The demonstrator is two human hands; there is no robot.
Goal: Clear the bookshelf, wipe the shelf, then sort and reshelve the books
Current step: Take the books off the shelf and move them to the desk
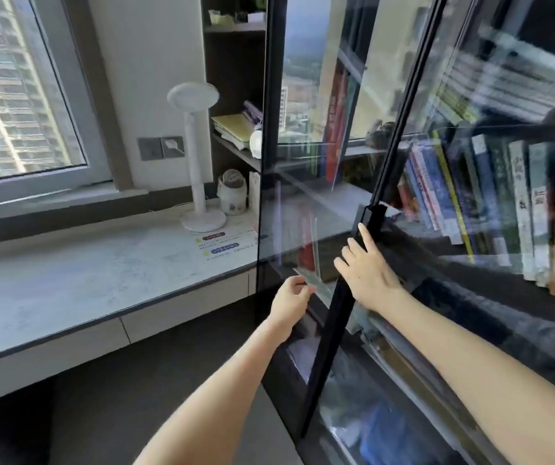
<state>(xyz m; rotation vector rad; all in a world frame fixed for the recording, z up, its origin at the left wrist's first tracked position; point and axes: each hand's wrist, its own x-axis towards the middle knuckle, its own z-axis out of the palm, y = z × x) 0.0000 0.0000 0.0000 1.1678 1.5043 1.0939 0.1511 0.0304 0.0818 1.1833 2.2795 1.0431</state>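
— Right hand (pixel 366 273), fingers straight, is pressing the black door handle (pixel 368 218). Left hand (pixel 291 293) is hovering curled at eight o'clock of it; its hold cannot be determined.
— Books (pixel 490 203)?
— Standing at three o'clock behind the glass door (pixel 510 78). Likely heavy and stiff; grip by the spines, a few together.

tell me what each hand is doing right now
left hand: pinching a thin grey-green sheet, cannot tell what it is
right hand: open, fingers straight against the black door frame
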